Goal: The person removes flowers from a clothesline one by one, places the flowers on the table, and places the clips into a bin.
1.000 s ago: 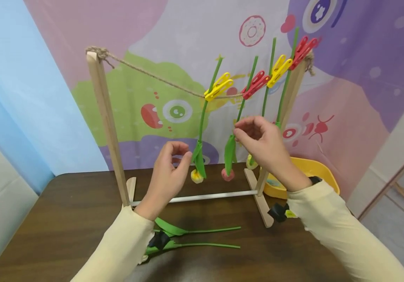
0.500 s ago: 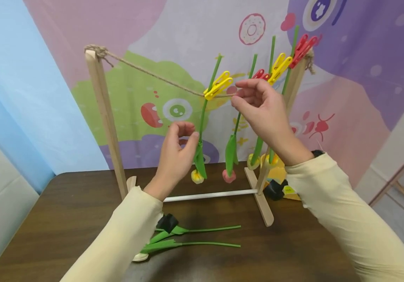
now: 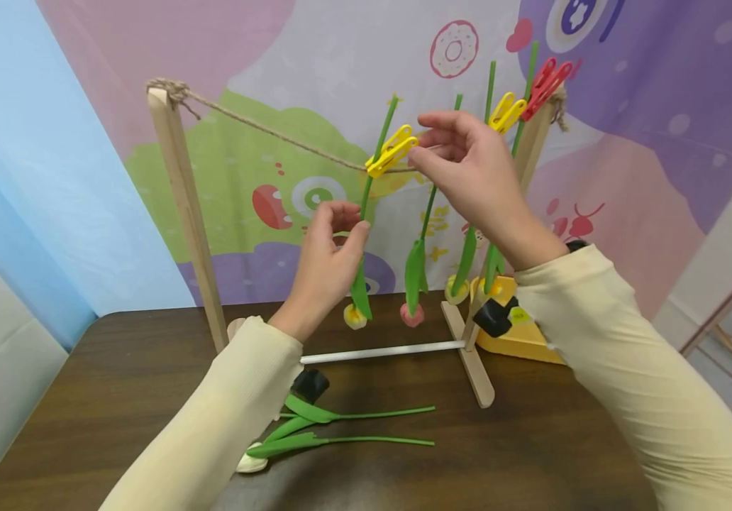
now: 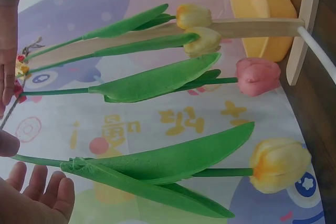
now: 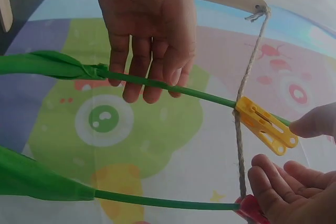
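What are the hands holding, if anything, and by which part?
The right hand holds nothing, open beside the leftmost yellow clothespin. Whether the left hand pinches the stem of the yellow tulip clipped there cannot be told.

An artificial yellow tulip (image 3: 359, 289) hangs bloom down at a slight tilt, its green leaves just above the flower. A yellow plastic clothespin (image 3: 391, 151) fastens its stem to the sagging twine (image 3: 276, 134), handles angled up and right. The left hand (image 3: 330, 255) is at the stem below the twine, the right hand (image 3: 471, 163) at the clothespin's handles; contact is unclear. Farther right, a pink tulip (image 3: 415, 273) hangs from a partly hidden red clothespin (image 5: 249, 208).
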### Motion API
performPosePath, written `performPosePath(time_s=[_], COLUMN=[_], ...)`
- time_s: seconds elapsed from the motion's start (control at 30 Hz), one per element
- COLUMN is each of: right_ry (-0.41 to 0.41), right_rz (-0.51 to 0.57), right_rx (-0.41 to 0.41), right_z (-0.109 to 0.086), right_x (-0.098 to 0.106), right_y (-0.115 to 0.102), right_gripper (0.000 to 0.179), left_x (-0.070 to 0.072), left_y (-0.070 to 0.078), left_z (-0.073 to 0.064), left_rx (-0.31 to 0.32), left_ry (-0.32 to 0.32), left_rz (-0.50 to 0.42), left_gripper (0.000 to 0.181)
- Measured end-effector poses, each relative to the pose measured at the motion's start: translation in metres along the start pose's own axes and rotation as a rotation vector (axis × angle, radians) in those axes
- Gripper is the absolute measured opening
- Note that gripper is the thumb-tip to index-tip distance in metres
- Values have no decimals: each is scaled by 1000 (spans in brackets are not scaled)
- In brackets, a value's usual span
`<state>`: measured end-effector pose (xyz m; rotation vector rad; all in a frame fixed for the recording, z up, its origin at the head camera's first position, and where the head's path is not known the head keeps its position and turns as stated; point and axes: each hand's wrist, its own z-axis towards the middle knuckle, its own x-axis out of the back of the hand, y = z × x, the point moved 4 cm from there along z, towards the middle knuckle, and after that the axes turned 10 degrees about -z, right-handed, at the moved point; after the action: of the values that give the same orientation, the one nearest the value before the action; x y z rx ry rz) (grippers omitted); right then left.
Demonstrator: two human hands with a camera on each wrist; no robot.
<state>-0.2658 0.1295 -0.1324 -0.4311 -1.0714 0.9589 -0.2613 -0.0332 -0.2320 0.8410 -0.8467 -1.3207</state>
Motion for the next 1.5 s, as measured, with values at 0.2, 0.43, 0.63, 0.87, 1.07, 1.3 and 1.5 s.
performPosePath(time_s=[0.2,0.43,0.63,0.87,1.07,1.3,1.5], right_ry=[-68,-127,-141,-155,-162,-175,-192], right_rz=[-84,-163,-180,-168,-146,-131,-137], right_rx=[-18,-30,-41,-52,-63,-73,-75], right_z=[5,9,10,11,10,9,9], right_x=[1,1,1,0,1,1,3], right_y=[-5,-12,-13,-11,-9,-9,-9], right_gripper=[43,43,40,39,39,39,40], left_x=[-6,-13,-16,-19,-19,-20,-21], left_y=[4,13,19,22,22,23,24], left_z=[7,12,14,15,15,15,16], left_rx=[14,9,6,21,18,21,22], left_ry=[-23,-56,-68,-95,-81,-80,-99], left_rz=[13,8,-2,-21,20,56,79], left_gripper=[29,29,25,24,25,31,31])
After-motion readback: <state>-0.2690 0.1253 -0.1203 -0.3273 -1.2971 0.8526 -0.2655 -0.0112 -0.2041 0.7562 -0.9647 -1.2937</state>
